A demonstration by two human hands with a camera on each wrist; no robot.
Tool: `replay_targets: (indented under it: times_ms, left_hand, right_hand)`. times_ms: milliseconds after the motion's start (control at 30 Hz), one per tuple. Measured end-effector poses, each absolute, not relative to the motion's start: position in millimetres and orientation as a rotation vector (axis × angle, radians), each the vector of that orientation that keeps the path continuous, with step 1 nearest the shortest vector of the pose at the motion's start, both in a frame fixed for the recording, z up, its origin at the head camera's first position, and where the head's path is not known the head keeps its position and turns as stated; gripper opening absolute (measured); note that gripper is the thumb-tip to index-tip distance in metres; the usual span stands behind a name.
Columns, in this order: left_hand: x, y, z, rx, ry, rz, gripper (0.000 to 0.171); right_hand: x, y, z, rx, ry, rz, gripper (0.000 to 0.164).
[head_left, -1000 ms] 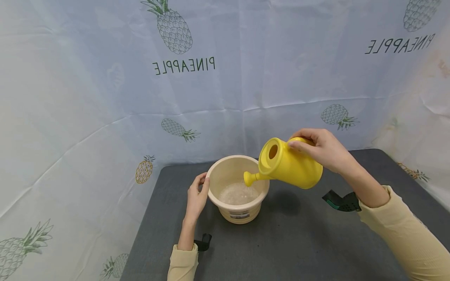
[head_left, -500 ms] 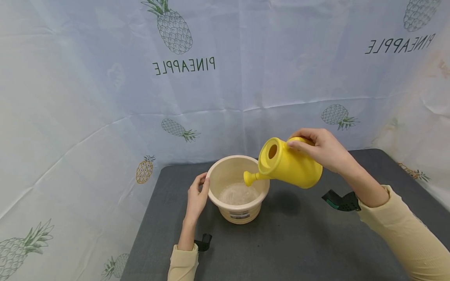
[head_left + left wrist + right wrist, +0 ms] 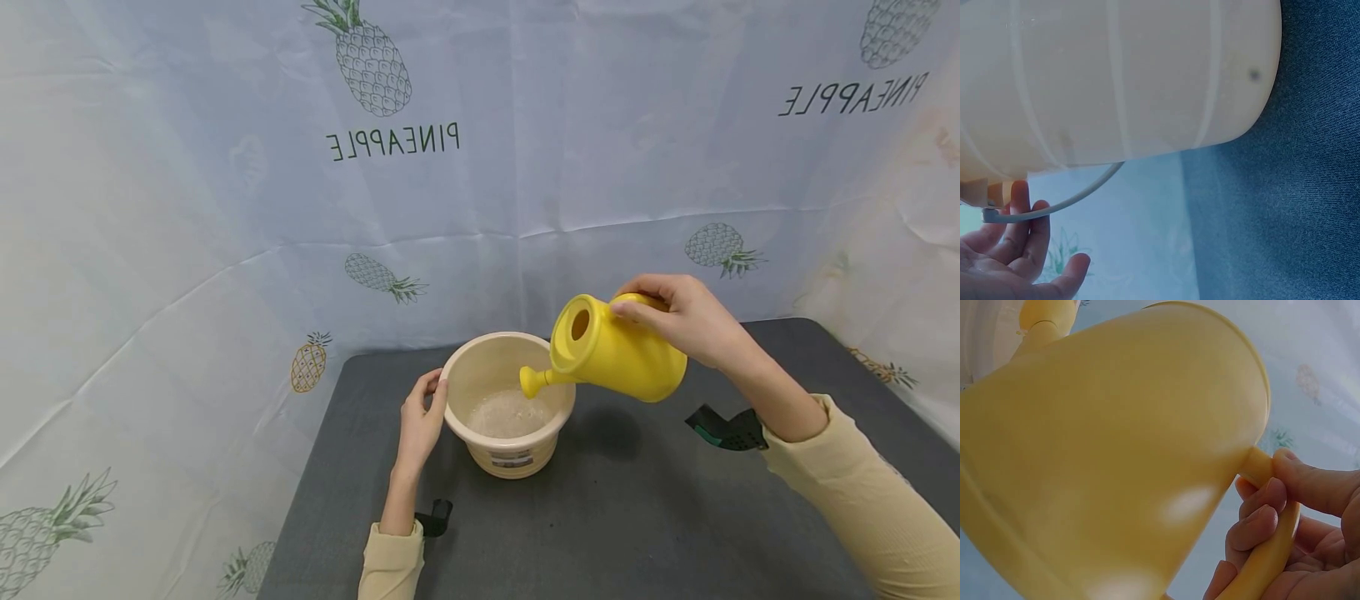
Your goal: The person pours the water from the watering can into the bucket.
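Observation:
A cream plastic bucket stands upright on the dark table, with clear, bubbly water at its bottom. My left hand holds its rim on the left side. In the left wrist view, the bucket's ribbed wall fills the upper part, and a thin pale handle passes by my fingers. A yellow watering can is held tilted to the right of the bucket, its spout head over the opening. My right hand grips the can's curved handle, fingers wrapped round it.
The dark grey table extends to the front and right of the bucket. Behind and at the sides hangs a pale pineapple-print curtain, close to the table's back edge. Black straps sit at both wrists.
Both hands, the bucket and the watering can stay almost in place. The bubbling on the water in the bucket looks fainter now.

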State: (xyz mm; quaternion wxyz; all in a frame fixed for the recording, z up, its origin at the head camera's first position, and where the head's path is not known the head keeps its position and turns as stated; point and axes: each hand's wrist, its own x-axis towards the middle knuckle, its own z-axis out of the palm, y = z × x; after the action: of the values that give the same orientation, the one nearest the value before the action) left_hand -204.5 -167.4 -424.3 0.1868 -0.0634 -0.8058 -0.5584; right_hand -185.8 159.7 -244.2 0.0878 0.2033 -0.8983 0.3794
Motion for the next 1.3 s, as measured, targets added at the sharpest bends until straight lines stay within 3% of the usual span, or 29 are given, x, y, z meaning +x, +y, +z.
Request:
replay_targets:
  times_ms: [467,633,867,1300]
  left_hand:
    - [-204,-168,-423,-0.192,-2.259,-1.605,0.035]
    - [-193,-162,-405,-0.193,-2.255,-1.630,0.032]
    - [-205,-168,-425,-0.171,-2.269,-1.576,0.034]
    - [-201,-167,-418,-0.163,-2.272,-1.605,0.034]
  right_hand:
    - [-186,159,-244,0.606,-2.670,1.117,0.022]
    - [-186,158,-244,0.603,-2.667,1.106,0.022]
    - [-186,157,-244,0.603,-2.662,1.091,0.022]
    - [-186,156,-242,0.671,-2.652,1.086,0.024]
